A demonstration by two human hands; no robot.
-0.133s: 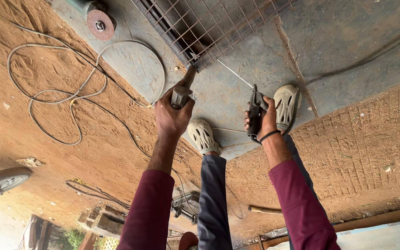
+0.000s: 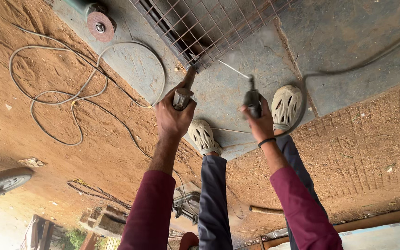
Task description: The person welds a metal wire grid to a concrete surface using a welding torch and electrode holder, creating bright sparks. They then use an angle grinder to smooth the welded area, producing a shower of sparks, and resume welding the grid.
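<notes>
Welding electrode holder point(image 2: 252, 99) gripped in right hand point(image 2: 260, 121), thin rod point(image 2: 232, 70) slanting from it to corner of wire mesh panel point(image 2: 209, 23) on grey slab point(image 2: 218, 88). Left hand point(image 2: 174, 115) clenched round hammer point(image 2: 184, 92), head near mesh edge. Pale perforated shoes point(image 2: 287, 105) on slab below hands. Angle grinder point(image 2: 97, 21) at slab's edge, cable point(image 2: 70, 97) looped over sandy ground.

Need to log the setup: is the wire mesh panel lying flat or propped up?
Flat: the wire mesh panel lies on the grey slab, its corner beside the rod tip.
</notes>
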